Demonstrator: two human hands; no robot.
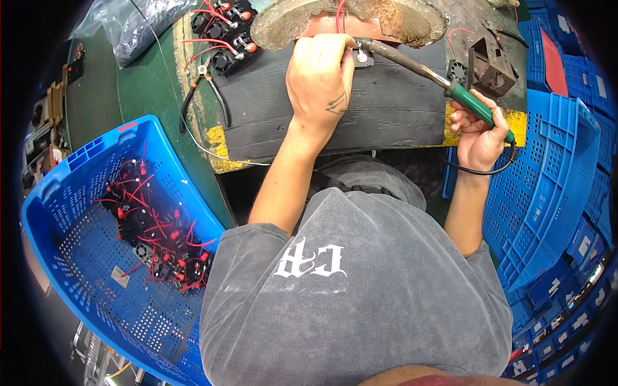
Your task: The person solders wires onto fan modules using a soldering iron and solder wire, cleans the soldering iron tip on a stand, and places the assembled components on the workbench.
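My right hand (pixel 477 134) grips the green handle of a soldering iron (pixel 473 103). Its metal barrel points left, and the tip reaches a small part with a round silvery terminal (pixel 362 58), just right of my left fingers. My left hand (pixel 320 77) is closed at the far side of the black work surface; its fingertips and whatever they pinch are hidden behind the hand. Red wires (pixel 340 13) rise just beyond it, in front of a reddish block (pixel 376 29) and a crusty rounded slab (pixel 415 22).
Several black fan units (pixel 225 32) with red wires sit at the back left, near pliers (pixel 205 96). A blue crate (pixel 48 193) on the left holds many wired fan units. Rusty metal bracket (pixel 492 71) lies at right, above stacked blue crates (pixel 547 186). The iron's cord (pixel 492 172) loops under my right wrist.
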